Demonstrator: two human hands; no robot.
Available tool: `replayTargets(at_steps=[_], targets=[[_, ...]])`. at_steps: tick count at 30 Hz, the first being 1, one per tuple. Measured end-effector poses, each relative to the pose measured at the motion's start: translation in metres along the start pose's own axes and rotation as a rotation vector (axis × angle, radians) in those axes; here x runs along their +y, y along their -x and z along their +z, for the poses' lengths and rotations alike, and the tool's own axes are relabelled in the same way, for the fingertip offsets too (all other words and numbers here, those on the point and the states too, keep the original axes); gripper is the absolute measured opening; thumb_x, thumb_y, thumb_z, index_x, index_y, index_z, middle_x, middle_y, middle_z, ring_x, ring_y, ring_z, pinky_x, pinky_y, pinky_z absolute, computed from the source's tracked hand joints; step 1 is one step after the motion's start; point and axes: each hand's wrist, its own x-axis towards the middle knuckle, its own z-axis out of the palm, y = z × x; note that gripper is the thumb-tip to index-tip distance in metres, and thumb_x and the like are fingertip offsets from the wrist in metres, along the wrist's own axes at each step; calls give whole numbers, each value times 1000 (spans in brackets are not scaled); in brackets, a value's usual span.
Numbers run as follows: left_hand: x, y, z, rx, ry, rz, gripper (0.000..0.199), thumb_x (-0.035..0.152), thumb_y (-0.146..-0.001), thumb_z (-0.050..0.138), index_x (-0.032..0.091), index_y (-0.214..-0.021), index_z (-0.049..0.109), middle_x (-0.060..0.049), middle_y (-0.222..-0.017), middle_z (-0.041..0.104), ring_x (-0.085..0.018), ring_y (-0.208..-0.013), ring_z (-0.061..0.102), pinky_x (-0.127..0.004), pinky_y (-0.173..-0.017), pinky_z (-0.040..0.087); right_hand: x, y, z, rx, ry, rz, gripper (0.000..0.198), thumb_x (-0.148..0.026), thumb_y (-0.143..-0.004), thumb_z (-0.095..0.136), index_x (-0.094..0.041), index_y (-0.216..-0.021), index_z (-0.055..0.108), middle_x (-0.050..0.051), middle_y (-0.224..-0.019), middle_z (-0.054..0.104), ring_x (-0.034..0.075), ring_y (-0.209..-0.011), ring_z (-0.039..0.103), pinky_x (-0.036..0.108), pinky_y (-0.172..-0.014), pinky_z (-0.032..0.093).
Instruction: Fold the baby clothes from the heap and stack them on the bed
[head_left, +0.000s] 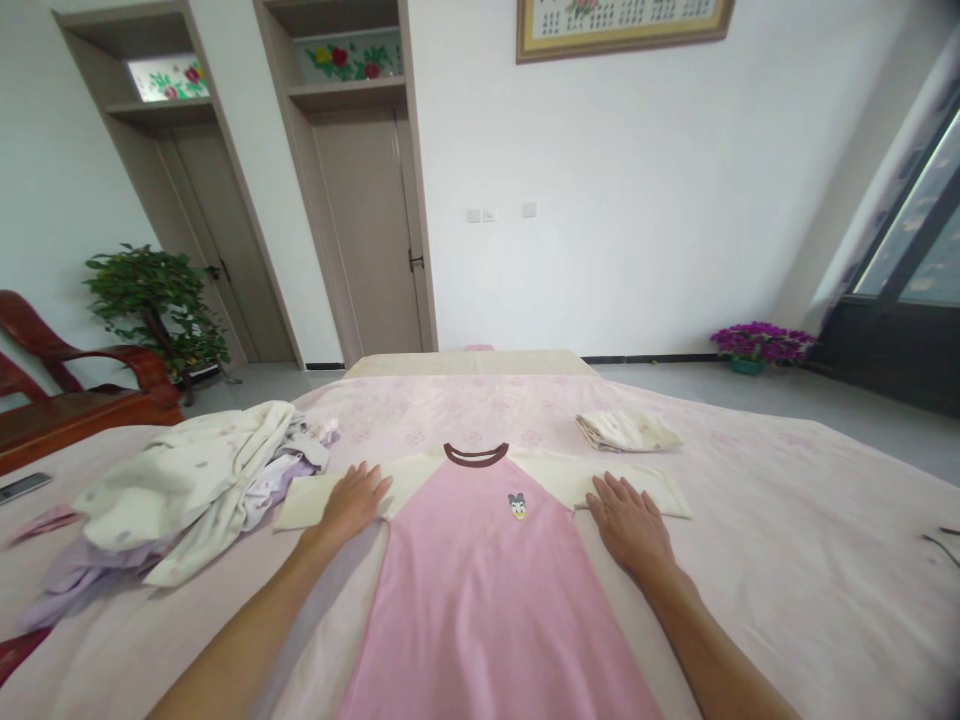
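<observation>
A pink shirt (pixel 480 590) with cream sleeves and a dark brown collar lies spread on a pale pink bedsheet (pixel 810 560). Its collar points away from me, and a small cartoon duck face shows on the chest. My left hand (pixel 356 500) rests flat on the left sleeve, fingers stretched out. On the opposite sleeve lies my right hand (pixel 628 522), palm down and fingers extended. Both sleeves reach straight out to the sides. The shirt's lower hem runs out of the picture at the bottom.
A rumpled clothes pile (pixel 187 490) sits left of the shirt. Beyond the right sleeve is a folded cream garment (pixel 628 432). A phone (pixel 24 487) lies at the far left edge. Past the bed stand a wooden chair (pixel 97 370), a leafy plant (pixel 150 300) and purple flowers (pixel 761 342).
</observation>
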Motion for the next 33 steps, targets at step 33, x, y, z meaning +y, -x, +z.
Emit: replayTargets(at_steps=[33], targets=[[87, 104, 2, -104, 121, 456, 63, 59, -97, 28, 28, -152, 26, -5, -160, 19, -24, -148, 13, -47, -120, 7, -42, 44, -28, -91, -163, -283, 58, -44, -97, 32, -17, -149, 34, 11, -157, 27, 26, -144, 23, 45, -116, 18]])
